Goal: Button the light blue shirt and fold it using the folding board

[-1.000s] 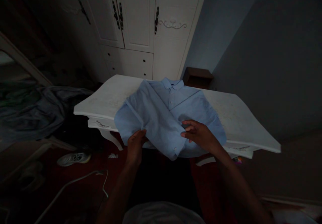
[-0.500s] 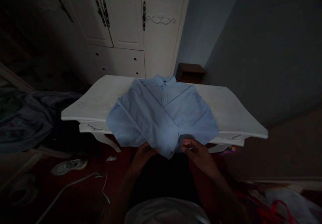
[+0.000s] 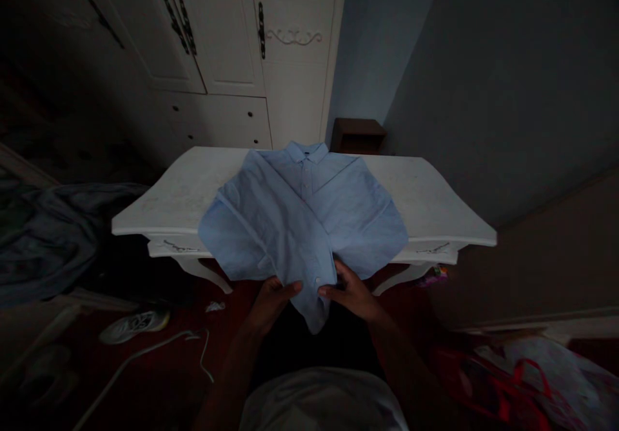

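Observation:
A light blue button-up shirt (image 3: 290,205) lies over the white table (image 3: 430,192), collar at the far edge, its lower part hanging over the front. Both sleeves are folded inward across the chest. My left hand (image 3: 273,299) pinches the left side of the shirt's hanging end, thumb on top and fingers underneath. My right hand (image 3: 351,292) grips the right side of the same end, near a small white button, with the thumb over the cloth. Between my hands a pointed tip of cloth droops below the table edge.
Behind the table stands a white wardrobe (image 3: 222,63), with a small brown box-like stand (image 3: 358,135) at its right. Dark clothing (image 3: 62,237) is heaped at left. A shoe (image 3: 135,326) and a pale cord (image 3: 140,357) lie on the red floor; a red-handled bag (image 3: 527,386) is at lower right.
My right hand has moved left and closed on the shirt's end, where it was apart with fingers loose. The cloth tip hangs lower, and the view has shifted slightly right.

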The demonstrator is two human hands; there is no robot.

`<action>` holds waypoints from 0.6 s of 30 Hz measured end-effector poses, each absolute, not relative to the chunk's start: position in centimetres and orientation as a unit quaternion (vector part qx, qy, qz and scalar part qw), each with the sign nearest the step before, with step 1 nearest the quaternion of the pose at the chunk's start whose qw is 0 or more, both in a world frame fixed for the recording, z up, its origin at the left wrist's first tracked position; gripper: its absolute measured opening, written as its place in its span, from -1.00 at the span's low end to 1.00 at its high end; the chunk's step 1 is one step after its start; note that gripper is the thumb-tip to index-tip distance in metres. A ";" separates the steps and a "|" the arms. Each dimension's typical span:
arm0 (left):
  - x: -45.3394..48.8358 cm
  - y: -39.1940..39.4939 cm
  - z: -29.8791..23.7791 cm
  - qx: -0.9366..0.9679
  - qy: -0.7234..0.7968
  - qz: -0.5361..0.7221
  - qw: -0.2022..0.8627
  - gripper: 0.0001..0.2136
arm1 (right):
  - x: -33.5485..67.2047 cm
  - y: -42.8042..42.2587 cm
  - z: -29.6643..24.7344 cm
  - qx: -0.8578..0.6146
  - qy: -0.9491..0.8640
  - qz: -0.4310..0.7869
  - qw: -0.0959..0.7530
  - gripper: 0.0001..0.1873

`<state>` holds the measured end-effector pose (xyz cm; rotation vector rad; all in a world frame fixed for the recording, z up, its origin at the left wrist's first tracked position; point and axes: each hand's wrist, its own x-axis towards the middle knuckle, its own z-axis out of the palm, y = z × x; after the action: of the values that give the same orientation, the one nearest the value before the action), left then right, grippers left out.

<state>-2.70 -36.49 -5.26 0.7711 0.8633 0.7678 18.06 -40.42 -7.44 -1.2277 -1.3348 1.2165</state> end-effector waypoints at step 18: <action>-6.2 -35.2 -10.1 0.427 0.569 0.507 0.486 -0.56 | 22.5 -43.0 -10.7 -0.633 -0.484 0.386 0.464 -0.55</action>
<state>-6.17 -35.18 -10.10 1.0388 1.3856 1.2345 22.49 -42.96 -10.67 -1.5554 -1.1894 0.9491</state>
